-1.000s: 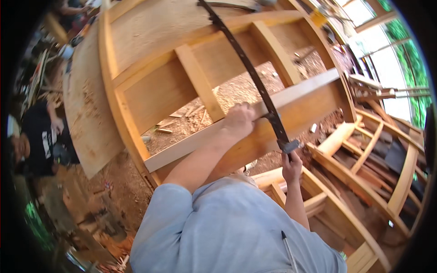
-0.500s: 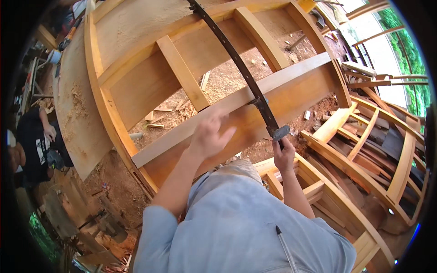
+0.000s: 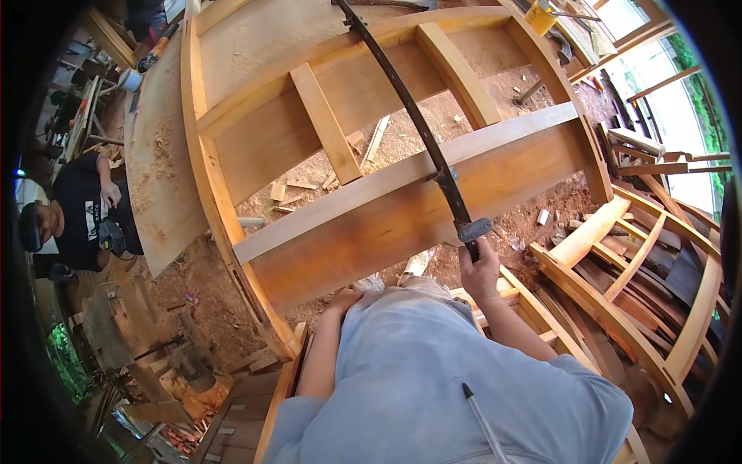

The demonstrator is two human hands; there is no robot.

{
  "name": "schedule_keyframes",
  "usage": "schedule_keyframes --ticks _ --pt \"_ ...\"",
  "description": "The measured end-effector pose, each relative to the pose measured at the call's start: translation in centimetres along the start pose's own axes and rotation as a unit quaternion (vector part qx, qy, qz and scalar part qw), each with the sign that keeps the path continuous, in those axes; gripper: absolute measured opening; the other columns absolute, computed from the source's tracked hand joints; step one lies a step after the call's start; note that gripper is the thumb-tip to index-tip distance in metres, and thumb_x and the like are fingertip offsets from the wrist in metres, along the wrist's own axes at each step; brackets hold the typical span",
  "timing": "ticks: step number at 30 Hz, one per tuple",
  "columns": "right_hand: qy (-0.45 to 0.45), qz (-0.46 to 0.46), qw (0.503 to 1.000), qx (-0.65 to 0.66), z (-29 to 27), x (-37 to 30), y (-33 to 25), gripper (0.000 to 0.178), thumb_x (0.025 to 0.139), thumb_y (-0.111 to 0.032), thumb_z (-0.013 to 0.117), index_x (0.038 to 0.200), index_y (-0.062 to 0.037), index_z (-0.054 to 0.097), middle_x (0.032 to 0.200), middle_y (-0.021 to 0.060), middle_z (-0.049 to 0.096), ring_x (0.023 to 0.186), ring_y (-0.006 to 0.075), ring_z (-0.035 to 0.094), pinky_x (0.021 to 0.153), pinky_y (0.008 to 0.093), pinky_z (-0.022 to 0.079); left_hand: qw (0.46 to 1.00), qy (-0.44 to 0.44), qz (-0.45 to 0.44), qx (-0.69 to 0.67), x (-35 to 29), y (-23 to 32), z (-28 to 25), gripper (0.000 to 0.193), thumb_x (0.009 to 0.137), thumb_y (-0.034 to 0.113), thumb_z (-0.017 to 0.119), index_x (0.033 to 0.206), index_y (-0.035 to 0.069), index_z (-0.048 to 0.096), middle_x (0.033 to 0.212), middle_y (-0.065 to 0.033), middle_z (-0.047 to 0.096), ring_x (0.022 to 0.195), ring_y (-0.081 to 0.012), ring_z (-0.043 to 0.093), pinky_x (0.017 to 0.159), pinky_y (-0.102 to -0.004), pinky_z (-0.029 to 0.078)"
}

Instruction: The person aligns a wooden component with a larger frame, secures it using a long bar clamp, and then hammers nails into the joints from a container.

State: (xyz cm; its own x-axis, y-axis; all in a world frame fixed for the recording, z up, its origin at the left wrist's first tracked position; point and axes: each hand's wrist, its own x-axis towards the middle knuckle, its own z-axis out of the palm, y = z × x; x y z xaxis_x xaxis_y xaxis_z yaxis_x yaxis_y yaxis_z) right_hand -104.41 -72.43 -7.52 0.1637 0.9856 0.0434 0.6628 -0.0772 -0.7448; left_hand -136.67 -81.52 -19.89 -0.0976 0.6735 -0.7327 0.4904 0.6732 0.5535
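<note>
A long dark bar clamp [image 3: 410,112] lies across the wooden frame [image 3: 220,197], spanning its far rail and the pale near rail [image 3: 417,174]. My right hand [image 3: 481,272] is wrapped round the handle at the clamp's near end, just below its grey metal head [image 3: 474,229]. Most of the handle is hidden by my fingers. Down by my waist, at the near side of the frame, is my left hand [image 3: 345,299], with its fingers mostly out of sight. Below the pale rail runs a broad brown panel [image 3: 348,247].
At left a co-worker [image 3: 81,201] in a black shirt holds a power tool [image 3: 114,236]. Slatted wooden frames [image 3: 618,290] and stacked boards stand at right. Wood offcuts [image 3: 377,138] and shavings litter the dirt floor. A yellow container [image 3: 541,17] sits beyond the far corner.
My left hand has dropped from above the pale rail to beside my waist. My right hand stays on the clamp handle. The view has shifted, with the frame now farther right.
</note>
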Motion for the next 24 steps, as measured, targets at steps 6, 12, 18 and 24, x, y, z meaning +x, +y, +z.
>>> schedule_keyframes --ticks 6,12,18,24 --pt "0.013 -0.020 1.000 0.000 -0.1 0.0 -0.5 0.019 0.087 -0.015 0.070 0.103 -0.0070 0.066 0.075 0.0165 0.065 0.066 0.0371 0.064 0.063 0.0456 0.048 0.989 -0.131 -0.058 -0.044 1.4 0.4 -0.4 0.061 0.089 0.045 0.060 0.122 -0.005 0.068 0.124 -0.0259 0.068 0.118 -0.0398 0.065 0.100 -0.0458 0.050" --pt "0.037 -0.060 0.997 -0.017 0.2 0.1 -0.3 0.018 0.085 -0.014 0.070 0.102 -0.0078 0.067 0.074 0.0154 0.066 0.067 0.0401 0.063 0.065 0.0502 0.046 0.987 -0.111 -0.110 -0.048 0.1 -3.3 -2.7 0.061 0.087 0.043 0.064 0.124 -0.005 0.067 0.120 -0.0247 0.071 0.113 -0.0393 0.067 0.096 -0.0461 0.052" --pt "0.028 -0.022 0.999 -0.021 0.0 -0.2 1.3 0.020 0.087 -0.016 0.070 0.104 -0.0063 0.067 0.076 0.0166 0.066 0.070 0.0398 0.063 0.066 0.0484 0.047 0.959 -0.013 -0.227 -0.170 -8.0 -5.1 -4.2 0.030 0.080 0.021 0.076 0.089 -0.007 0.071 0.086 -0.0173 0.073 0.066 -0.0265 0.069 0.056 -0.0400 0.053" --pt "-0.037 -0.021 0.999 -0.027 -0.2 0.2 -1.6 0.024 0.087 -0.018 0.071 0.106 -0.0047 0.065 0.082 0.0196 0.067 0.076 0.0425 0.065 0.069 0.0489 0.049 0.934 -0.019 -0.195 -0.300 -2.8 -20.8 1.4 0.033 0.084 0.025 0.072 0.093 -0.007 0.071 0.087 -0.0149 0.072 0.064 -0.0246 0.068 0.053 -0.0368 0.051"
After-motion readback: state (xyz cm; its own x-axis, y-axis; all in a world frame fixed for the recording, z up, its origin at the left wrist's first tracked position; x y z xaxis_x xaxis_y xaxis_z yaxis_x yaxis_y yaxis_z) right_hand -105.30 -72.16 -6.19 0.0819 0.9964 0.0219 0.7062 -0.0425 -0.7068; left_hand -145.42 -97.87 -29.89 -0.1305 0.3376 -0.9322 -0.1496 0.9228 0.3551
